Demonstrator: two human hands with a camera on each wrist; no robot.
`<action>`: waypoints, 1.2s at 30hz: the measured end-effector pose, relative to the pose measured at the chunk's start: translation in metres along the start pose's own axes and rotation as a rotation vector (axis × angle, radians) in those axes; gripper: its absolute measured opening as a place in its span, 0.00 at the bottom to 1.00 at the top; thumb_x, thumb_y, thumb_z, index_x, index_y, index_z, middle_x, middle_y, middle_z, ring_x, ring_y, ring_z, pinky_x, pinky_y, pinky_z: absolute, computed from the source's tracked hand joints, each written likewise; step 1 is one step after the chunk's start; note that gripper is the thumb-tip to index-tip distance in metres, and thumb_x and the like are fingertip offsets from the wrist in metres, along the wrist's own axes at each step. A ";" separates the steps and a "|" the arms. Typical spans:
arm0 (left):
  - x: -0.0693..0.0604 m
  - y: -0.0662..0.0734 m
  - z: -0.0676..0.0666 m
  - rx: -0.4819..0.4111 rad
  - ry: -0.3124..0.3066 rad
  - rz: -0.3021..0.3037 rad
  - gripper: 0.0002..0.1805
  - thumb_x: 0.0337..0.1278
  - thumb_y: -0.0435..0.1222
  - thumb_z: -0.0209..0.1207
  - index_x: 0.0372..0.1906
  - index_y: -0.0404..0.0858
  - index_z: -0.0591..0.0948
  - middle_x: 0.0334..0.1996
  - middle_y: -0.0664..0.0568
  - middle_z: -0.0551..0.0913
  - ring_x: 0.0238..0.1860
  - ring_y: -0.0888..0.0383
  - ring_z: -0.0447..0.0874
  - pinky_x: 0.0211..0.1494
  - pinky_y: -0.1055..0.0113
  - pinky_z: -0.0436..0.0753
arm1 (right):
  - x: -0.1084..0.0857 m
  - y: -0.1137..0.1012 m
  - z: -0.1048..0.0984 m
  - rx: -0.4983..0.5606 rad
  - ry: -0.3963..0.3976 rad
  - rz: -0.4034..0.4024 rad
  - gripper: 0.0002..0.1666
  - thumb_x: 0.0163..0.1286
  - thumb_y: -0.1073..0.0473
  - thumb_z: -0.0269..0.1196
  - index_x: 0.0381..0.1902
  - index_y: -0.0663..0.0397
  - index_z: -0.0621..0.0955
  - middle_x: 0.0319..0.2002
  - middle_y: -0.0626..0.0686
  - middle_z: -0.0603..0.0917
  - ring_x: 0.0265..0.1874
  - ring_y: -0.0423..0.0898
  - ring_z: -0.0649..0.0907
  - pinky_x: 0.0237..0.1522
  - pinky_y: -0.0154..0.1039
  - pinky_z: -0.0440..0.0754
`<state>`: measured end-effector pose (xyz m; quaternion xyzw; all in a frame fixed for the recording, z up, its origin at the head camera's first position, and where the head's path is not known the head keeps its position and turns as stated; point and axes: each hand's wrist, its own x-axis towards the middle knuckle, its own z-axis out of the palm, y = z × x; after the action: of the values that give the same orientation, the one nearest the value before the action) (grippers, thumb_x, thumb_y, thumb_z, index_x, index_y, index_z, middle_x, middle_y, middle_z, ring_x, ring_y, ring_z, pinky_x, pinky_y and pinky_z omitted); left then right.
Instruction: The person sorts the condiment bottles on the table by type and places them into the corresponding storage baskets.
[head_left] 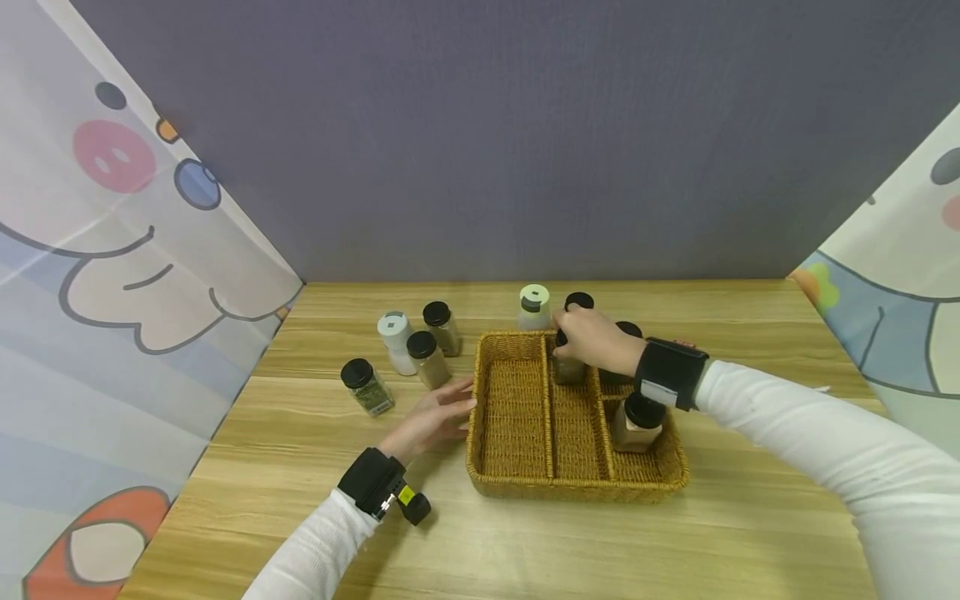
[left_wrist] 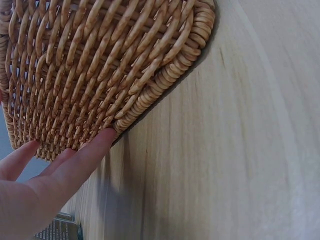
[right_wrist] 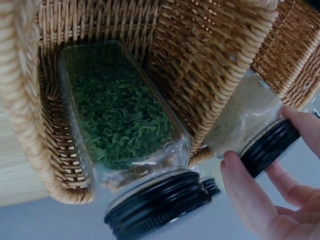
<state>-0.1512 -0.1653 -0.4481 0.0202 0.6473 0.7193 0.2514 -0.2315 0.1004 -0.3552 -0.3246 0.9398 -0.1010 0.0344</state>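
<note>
A wicker basket (head_left: 525, 490) with several compartments stands on the wooden table. My left hand (head_left: 433, 418) touches its left side; in the left wrist view the extended fingers (left_wrist: 82, 162) rest against the weave. With my right hand (head_left: 600, 342) I pinch the black lid of a spice jar (right_wrist: 245, 112) holding pale powder. That jar is at the back of the middle compartment, its base hidden by the wicker. A jar of green herb flakes (right_wrist: 117, 105) occupies the back right compartment, partly under my wrist in the head view. In front of it is a jar of tan powder (head_left: 636, 427).
Left of the basket stand a green herb jar (head_left: 367, 387), a white-lidded jar (head_left: 396, 342) and two black-lidded jars, one with beige powder (head_left: 431, 362). Behind the basket are another white-lidded jar (head_left: 534, 307) and a black-lidded jar (head_left: 579, 300). A grey panel (head_left: 525, 167) borders the table's back.
</note>
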 end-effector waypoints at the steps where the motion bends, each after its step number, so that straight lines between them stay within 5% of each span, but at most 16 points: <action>1: 0.000 0.000 0.000 0.012 -0.004 0.001 0.40 0.53 0.39 0.57 0.67 0.33 0.50 0.62 0.31 0.55 0.60 0.38 0.60 0.57 0.46 0.68 | 0.000 0.000 0.000 -0.002 -0.003 0.000 0.25 0.51 0.55 0.67 0.42 0.66 0.76 0.35 0.60 0.76 0.26 0.47 0.76 0.24 0.36 0.75; 12: -0.001 0.000 0.000 -0.010 0.000 0.002 0.37 0.56 0.35 0.53 0.67 0.33 0.50 0.62 0.31 0.56 0.60 0.37 0.59 0.57 0.45 0.66 | 0.001 0.000 -0.008 0.041 -0.043 0.045 0.20 0.56 0.53 0.63 0.40 0.63 0.76 0.32 0.57 0.77 0.25 0.45 0.76 0.23 0.36 0.74; 17: -0.001 0.000 0.000 -0.008 0.004 0.005 0.36 0.56 0.34 0.52 0.67 0.34 0.50 0.62 0.31 0.56 0.60 0.37 0.58 0.57 0.45 0.66 | 0.004 0.007 -0.015 0.120 0.027 0.028 0.19 0.58 0.55 0.61 0.40 0.66 0.77 0.28 0.56 0.78 0.22 0.45 0.75 0.23 0.37 0.74; 23: 0.000 0.000 0.001 -0.010 0.007 0.000 0.36 0.56 0.34 0.53 0.67 0.34 0.50 0.62 0.31 0.56 0.60 0.37 0.59 0.57 0.45 0.66 | 0.012 0.023 -0.027 0.177 0.097 0.042 0.16 0.59 0.58 0.59 0.40 0.67 0.77 0.19 0.53 0.76 0.13 0.41 0.69 0.18 0.33 0.63; 36: 0.001 0.000 0.001 -0.009 0.008 -0.009 0.38 0.55 0.36 0.55 0.67 0.33 0.50 0.62 0.31 0.56 0.60 0.36 0.59 0.57 0.45 0.67 | 0.019 0.044 -0.037 0.161 0.016 0.110 0.19 0.62 0.58 0.57 0.46 0.68 0.75 0.35 0.62 0.78 0.31 0.53 0.77 0.31 0.45 0.75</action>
<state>-0.1517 -0.1645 -0.4478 0.0135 0.6451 0.7212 0.2521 -0.2777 0.1281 -0.3286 -0.2681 0.9452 -0.1767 0.0584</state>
